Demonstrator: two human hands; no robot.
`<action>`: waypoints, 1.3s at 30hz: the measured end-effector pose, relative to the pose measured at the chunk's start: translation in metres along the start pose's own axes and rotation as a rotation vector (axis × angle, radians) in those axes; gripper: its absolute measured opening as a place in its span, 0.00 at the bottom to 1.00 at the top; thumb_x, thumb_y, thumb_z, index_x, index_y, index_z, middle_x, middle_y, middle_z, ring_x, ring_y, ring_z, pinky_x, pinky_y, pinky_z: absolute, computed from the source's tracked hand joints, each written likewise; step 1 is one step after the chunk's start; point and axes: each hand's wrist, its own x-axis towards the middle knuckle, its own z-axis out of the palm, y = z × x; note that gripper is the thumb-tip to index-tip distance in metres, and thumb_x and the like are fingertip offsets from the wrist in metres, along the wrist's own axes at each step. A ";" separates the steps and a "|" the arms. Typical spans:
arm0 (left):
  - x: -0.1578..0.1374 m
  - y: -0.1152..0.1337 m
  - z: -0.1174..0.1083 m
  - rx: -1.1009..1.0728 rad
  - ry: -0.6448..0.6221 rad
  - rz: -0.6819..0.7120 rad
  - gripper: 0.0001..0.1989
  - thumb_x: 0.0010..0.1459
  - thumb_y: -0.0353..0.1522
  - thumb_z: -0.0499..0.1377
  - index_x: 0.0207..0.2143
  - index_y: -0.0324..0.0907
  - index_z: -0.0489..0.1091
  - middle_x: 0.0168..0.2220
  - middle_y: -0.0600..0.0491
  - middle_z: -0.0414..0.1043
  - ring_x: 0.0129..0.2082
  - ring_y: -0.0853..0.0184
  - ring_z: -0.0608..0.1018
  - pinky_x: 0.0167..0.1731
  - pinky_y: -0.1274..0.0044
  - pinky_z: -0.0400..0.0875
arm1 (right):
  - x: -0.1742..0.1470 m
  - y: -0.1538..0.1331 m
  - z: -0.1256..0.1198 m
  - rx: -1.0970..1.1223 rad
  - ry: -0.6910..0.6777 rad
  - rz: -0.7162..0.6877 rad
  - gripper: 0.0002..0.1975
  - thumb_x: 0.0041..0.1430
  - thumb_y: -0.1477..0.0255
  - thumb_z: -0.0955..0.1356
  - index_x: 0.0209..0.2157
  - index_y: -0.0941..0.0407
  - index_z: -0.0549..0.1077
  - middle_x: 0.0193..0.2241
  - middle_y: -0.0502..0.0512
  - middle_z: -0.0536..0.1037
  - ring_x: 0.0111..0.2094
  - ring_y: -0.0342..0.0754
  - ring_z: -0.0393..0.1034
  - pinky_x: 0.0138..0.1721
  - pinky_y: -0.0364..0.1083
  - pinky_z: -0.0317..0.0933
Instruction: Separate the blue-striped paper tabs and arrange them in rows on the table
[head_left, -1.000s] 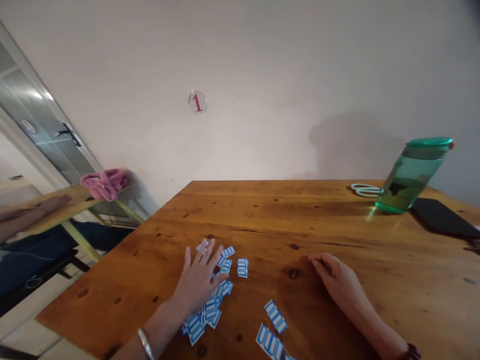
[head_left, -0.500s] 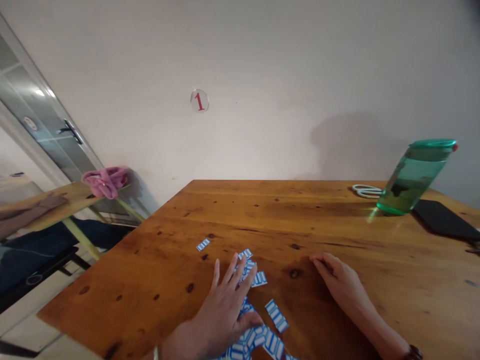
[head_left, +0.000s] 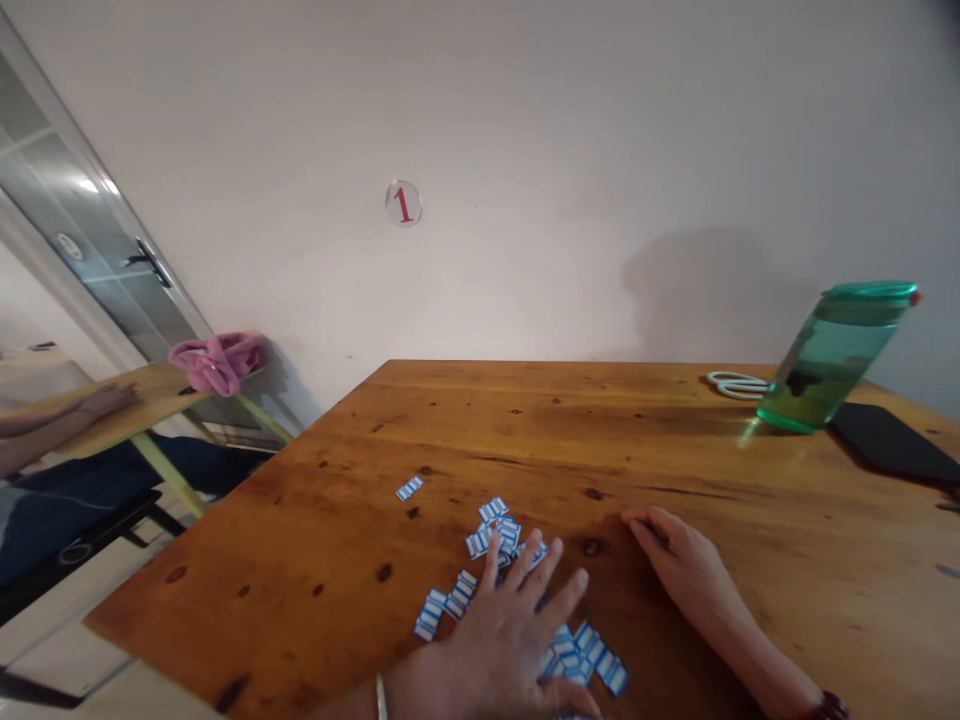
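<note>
My left hand (head_left: 510,630) lies palm down over small blue-and-white striped cards, fingers spread, touching them and gripping none. Beyond its fingertips is a loose cluster of these cards (head_left: 493,540). A pair of cards (head_left: 444,606) lies left of the hand, and a pile of cards (head_left: 566,655) shows by its thumb, partly hidden under the palm. One single card (head_left: 409,488) sits apart, farther up the table. My right hand (head_left: 675,550) rests on its side on the wood, fingers curled together, with nothing visible in them.
On the wooden table (head_left: 465,430), a green water bottle (head_left: 836,355) stands at the back right, beside a white cable (head_left: 735,385) and a dark flat device (head_left: 892,440). At left, another person's arm (head_left: 82,412) rests on a second table near a pink cloth (head_left: 217,362).
My left hand has swept to the right over the cards, spreading the pile. A pair of cards now shows at its left. My right hand stays in place.
</note>
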 end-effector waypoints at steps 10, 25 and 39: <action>-0.028 -0.115 -0.010 0.178 0.046 -0.689 0.38 0.56 0.51 0.35 0.59 0.31 0.43 0.61 0.38 0.40 0.61 0.55 0.44 0.53 0.52 0.35 | 0.002 -0.002 0.002 0.003 0.003 -0.007 0.12 0.49 0.65 0.59 0.25 0.53 0.71 0.28 0.56 0.78 0.32 0.53 0.72 0.35 0.49 0.63; 0.007 -0.026 -0.012 0.007 -0.043 -0.062 0.36 0.54 0.52 0.38 0.60 0.48 0.33 0.63 0.46 0.34 0.61 0.55 0.37 0.52 0.49 0.35 | 0.001 -0.004 -0.001 0.008 -0.003 -0.013 0.11 0.50 0.65 0.59 0.25 0.53 0.71 0.28 0.56 0.78 0.32 0.52 0.71 0.35 0.49 0.63; -0.007 0.000 0.006 0.058 -0.002 -0.090 0.41 0.49 0.56 0.41 0.60 0.48 0.33 0.62 0.44 0.35 0.60 0.46 0.40 0.50 0.46 0.37 | 0.000 -0.004 0.001 0.012 -0.026 -0.029 0.11 0.51 0.67 0.59 0.25 0.53 0.71 0.28 0.55 0.77 0.32 0.51 0.71 0.35 0.48 0.62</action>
